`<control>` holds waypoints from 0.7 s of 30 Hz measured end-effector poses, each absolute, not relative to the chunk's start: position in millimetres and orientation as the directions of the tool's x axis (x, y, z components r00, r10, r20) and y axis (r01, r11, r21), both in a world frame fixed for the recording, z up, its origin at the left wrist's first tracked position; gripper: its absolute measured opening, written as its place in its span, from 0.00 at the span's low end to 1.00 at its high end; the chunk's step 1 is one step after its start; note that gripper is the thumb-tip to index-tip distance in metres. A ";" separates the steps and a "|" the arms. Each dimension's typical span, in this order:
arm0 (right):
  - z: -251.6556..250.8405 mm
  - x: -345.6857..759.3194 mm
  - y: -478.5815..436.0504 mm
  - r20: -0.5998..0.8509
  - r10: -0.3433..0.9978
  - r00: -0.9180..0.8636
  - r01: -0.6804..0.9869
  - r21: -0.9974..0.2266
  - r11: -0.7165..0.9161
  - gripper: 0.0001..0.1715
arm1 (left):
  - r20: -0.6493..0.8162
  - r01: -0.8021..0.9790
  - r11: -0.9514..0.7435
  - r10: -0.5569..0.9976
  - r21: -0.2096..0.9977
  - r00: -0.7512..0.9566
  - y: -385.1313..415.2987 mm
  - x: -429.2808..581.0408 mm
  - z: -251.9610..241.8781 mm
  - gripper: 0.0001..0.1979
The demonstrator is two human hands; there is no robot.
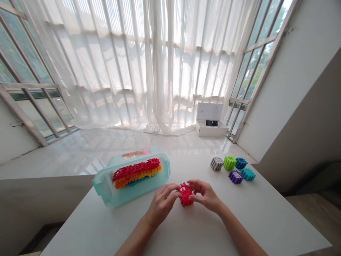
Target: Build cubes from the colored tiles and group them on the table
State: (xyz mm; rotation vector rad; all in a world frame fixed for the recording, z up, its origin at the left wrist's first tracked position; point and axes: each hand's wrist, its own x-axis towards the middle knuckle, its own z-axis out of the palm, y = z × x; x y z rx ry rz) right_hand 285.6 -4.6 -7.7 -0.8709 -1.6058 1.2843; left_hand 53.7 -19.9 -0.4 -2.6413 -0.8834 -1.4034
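Note:
In front of me on the white table stands a red cube of interlocking toothed plastic pieces (185, 195). My left hand (163, 203) grips its left side, fingers near the upper edge. From the right, my right hand (206, 195) holds it, with the thumb on the right side and the index finger curved by the top. An opening shows in the cube's upper part. To the left, a translucent teal plastic bin (133, 197) contains stacked red interlocking pieces (135, 170), with orange, yellow and blue ones beneath.
Finished-looking cubes stand at the right: a grey cube (216, 163), a lime green cube (229, 163), a blue cube (241, 163), a purple cube (235, 177) and a teal cube (248, 174). A white box (211, 131) holding a dark device sits by the curtain (128, 71).

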 end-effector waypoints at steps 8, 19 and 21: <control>-7.7 294.3 0.0 0.107 0.913 -0.393 -0.056 -0.994 0.093 0.28 | 0.629 0.431 -0.722 0.688 0.542 0.362 -14.0 64.0 -4.1 0.07; -8.4 311.3 6.7 0.116 0.926 -0.358 0.254 -0.943 0.216 0.23 | 0.446 0.392 -0.621 0.772 0.678 0.452 -15.3 61.5 -0.5 0.10; -4.7 312.4 5.6 0.099 0.920 -0.380 0.280 -0.935 0.217 0.21 | 0.441 0.419 -0.622 0.774 0.661 0.454 -16.7 61.0 -0.4 0.10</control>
